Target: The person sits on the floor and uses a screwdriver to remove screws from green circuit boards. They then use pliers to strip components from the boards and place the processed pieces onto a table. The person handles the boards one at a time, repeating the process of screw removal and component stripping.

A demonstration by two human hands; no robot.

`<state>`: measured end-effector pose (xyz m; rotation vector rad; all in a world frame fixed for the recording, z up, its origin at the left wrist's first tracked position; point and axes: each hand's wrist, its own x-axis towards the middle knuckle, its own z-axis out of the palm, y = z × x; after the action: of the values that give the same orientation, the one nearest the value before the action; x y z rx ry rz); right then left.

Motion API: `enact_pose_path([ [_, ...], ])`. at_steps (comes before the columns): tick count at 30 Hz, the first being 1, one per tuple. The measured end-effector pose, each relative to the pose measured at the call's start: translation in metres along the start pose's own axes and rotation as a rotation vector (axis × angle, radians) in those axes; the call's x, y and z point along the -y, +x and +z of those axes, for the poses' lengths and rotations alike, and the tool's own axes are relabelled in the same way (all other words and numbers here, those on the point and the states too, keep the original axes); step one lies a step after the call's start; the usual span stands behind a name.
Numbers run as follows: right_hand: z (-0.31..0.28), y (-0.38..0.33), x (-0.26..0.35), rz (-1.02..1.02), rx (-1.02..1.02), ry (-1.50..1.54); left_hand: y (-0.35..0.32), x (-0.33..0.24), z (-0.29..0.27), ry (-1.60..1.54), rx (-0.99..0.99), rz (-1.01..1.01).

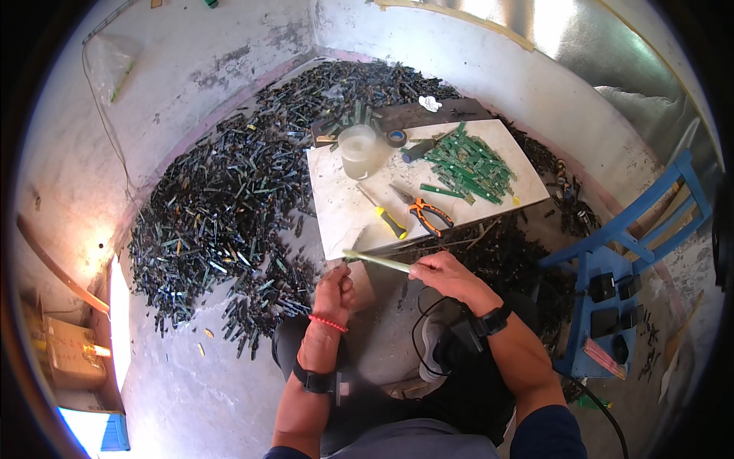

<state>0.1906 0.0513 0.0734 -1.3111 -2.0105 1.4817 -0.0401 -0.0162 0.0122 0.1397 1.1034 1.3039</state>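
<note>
My right hand (451, 277) is closed round the near end of a slim pale green stick (382, 262), which points left across the front of the board. Close below the stick's far end is my left hand (334, 289), its fingers curled into a pinch. Whatever it may hold is too small to make out. Just beyond the hands, on a white board (336, 206), lie a screwdriver (382, 213) with a yellow and black handle and orange-and-black pliers (422, 209). A heap of green circuit board strips (470, 164) covers the board's right side.
At the board's back stand a cloudy plastic tub (358, 151) and a roll of black tape (396, 138). Dark strips in a large pile (222, 199) spread over the floor at left and behind. A blue chair (592, 268) holding black devices stands on the right.
</note>
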Motion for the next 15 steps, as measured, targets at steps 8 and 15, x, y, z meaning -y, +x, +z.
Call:
enact_pose_path([
  [8,-0.006,0.007,-0.009,-0.153,-0.239,-0.136,-0.005,0.004,0.008,0.195,-0.082,0.151],
  [15,-0.006,0.009,-0.009,-0.196,-0.252,-0.134,-0.006,0.004,0.008,0.254,-0.085,0.151],
])
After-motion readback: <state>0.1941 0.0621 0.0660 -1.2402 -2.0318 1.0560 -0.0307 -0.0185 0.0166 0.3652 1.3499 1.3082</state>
